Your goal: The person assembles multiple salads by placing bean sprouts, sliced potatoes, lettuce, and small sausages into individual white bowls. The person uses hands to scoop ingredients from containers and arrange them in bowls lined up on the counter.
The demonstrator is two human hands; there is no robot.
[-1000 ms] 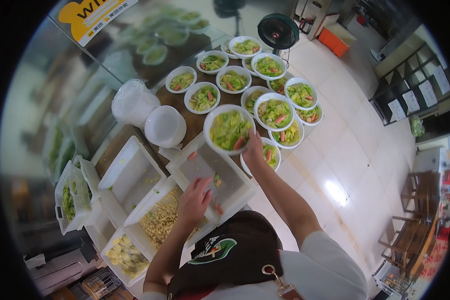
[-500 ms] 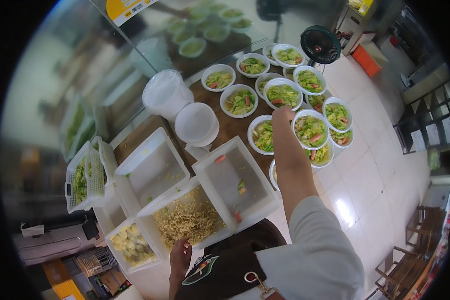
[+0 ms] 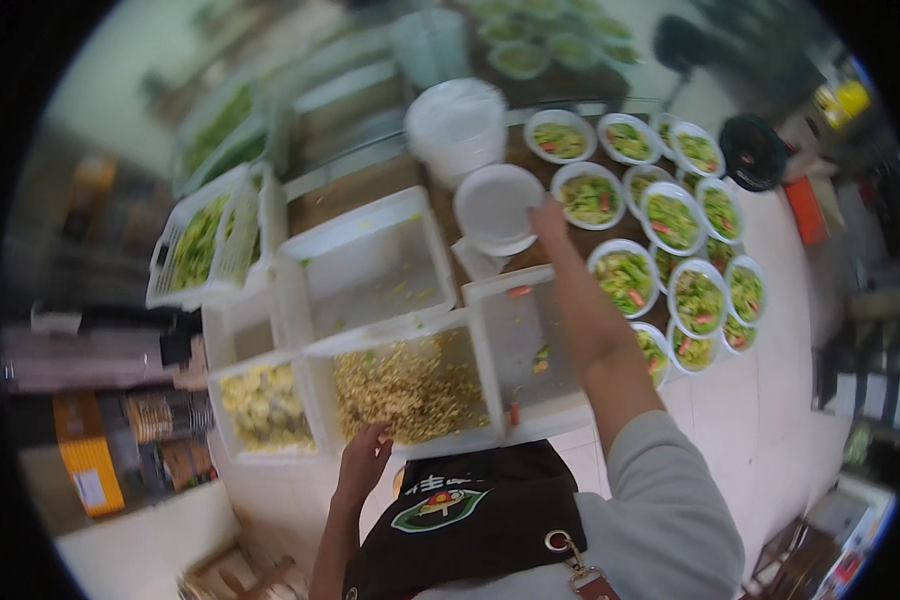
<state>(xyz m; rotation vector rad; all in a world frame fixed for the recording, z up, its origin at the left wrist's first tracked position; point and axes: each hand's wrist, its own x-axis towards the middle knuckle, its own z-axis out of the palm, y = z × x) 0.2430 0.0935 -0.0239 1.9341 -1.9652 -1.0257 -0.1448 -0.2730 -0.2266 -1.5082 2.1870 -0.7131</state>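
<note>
My right hand [image 3: 548, 220] has its fingers closed on the right rim of an empty white bowl [image 3: 498, 208], which seems to top a short stack. Left of my body, my left hand [image 3: 368, 448] rests by the near edge of a white bin [image 3: 490, 400] of pale brown chopped food [image 3: 410, 395]. Its fingers are loosely bent, with nothing visible in them. Beside that bin stands another white bin [image 3: 540, 330] holding only a few scraps and reddish pieces. Filled bowls of green leaves with pinkish-red pieces [image 3: 672, 220] crowd the table to the right, some stacked over others.
A plastic-wrapped bowl stack [image 3: 458, 125] stands behind. Leftward are a nearly bare bin [image 3: 370, 265], a bin of pale yellow slices [image 3: 268, 405] and a basket of greens [image 3: 205, 240]. A glass panel [image 3: 360, 60] borders the far side; a black fan [image 3: 755, 152] stands far right.
My right hand has moved left from the filled bowls to the empty white bowl. My left hand stays by the chopped-food bin. The view has shifted, so the table sits farther right.
</note>
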